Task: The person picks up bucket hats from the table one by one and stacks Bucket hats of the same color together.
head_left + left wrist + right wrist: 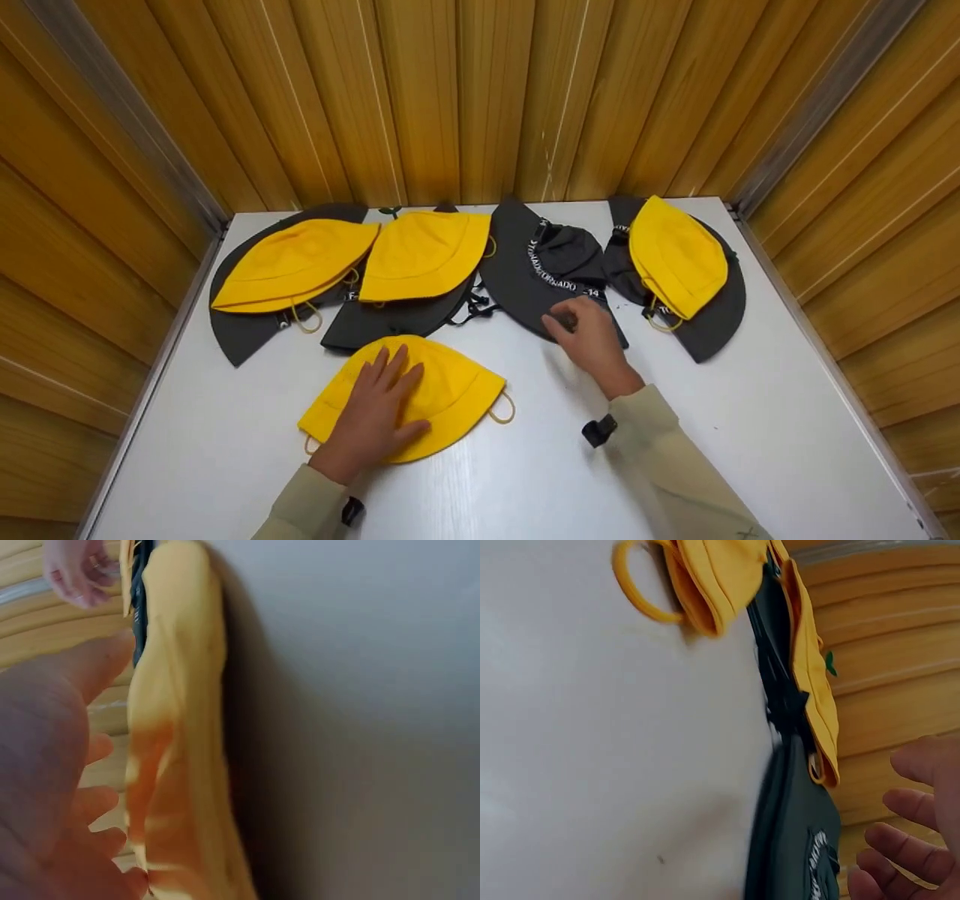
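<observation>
My left hand (371,416) lies spread over a yellow bucket hat (457,390) at the front of the table, fingers pointing away from me. The hat is folded flat, with an elastic loop (504,409) at its right corner. In the left wrist view, that hand (45,765) is beside the hat's edge (184,690). My right hand (589,337) hovers at the front edge of a black wide-brimmed hat (517,277) with white lettering. Its fingers (911,847) are loosely bent and hold nothing visible.
Along the back lie three more black hats, each topped by a yellow hat: left (292,259), left of centre (424,255) and right (679,259). Black straps (476,307) stick out between two hats. Wood-patterned panels (480,97) enclose the white table (750,450).
</observation>
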`<state>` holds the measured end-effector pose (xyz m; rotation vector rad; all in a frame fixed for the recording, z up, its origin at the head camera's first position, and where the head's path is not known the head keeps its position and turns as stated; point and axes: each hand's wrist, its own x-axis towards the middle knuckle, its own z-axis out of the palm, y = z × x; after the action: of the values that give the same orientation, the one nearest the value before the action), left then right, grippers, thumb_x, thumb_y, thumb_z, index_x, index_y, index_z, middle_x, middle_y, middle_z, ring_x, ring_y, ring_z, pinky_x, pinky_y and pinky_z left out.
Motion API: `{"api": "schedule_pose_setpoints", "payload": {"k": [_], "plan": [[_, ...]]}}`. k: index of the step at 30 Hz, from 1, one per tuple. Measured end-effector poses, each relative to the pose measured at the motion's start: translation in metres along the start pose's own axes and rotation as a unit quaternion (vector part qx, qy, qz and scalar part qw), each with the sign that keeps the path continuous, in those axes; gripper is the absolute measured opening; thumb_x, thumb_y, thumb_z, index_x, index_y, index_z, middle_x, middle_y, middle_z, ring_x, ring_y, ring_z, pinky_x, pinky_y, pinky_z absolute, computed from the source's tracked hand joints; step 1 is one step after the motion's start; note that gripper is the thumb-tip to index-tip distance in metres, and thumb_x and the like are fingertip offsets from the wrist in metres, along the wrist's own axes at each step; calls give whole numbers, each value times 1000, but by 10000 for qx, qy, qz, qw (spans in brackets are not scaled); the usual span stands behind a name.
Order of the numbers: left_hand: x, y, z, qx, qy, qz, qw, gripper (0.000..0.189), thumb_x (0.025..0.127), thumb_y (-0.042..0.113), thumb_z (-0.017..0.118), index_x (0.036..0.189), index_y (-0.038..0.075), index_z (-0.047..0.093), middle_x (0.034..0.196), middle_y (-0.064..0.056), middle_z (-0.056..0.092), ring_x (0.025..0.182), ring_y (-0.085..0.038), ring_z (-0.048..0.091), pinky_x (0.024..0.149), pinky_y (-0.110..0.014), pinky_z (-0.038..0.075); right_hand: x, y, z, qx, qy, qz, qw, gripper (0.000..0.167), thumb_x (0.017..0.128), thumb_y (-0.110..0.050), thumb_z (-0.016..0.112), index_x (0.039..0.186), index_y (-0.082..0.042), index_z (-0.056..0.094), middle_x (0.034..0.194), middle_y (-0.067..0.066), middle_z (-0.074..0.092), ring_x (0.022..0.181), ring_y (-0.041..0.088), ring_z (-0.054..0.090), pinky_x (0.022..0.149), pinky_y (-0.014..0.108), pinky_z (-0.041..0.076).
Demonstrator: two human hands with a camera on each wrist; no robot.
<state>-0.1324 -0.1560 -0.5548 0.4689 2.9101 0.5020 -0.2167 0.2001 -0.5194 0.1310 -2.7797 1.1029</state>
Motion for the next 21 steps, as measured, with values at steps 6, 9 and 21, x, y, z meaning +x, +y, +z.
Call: {"api": "schedule_pose_setpoints", "payload": {"k": [6, 9, 21], "plan": [[6, -2, 9, -195, -691, -272, 9970, 91, 87, 66, 70, 160, 24, 37, 173, -6, 16, 160, -38, 5, 129, -59, 12, 26, 32, -49, -277, 331, 224, 9988, 28, 97, -29, 71, 111, -4, 73, 110, 17, 66, 100, 33, 61, 89, 45, 52], [7, -4, 9, -254, -779, -289, 9962, 92, 86, 66, 69, 160, 24, 36, 173, -7, 16, 160, -39, 6, 128, -60, 13, 39, 47, -72, -357, 254, 633, 9970, 33, 99, -30, 68, 116, -1, 71, 117, 19, 64, 107, 35, 59, 95, 49, 51], [11, 0, 3, -201, -887, -216, 9956, 92, 87, 63, 71, 160, 20, 37, 172, -12, 18, 159, -43, 9, 126, -64, 16, 66, 110, -136, -680, -360, 2862, 9551, 56, 104, -38, 59, 142, 2, 52, 145, 27, 51, 120, 40, 52, 114, 53, 46]]}}
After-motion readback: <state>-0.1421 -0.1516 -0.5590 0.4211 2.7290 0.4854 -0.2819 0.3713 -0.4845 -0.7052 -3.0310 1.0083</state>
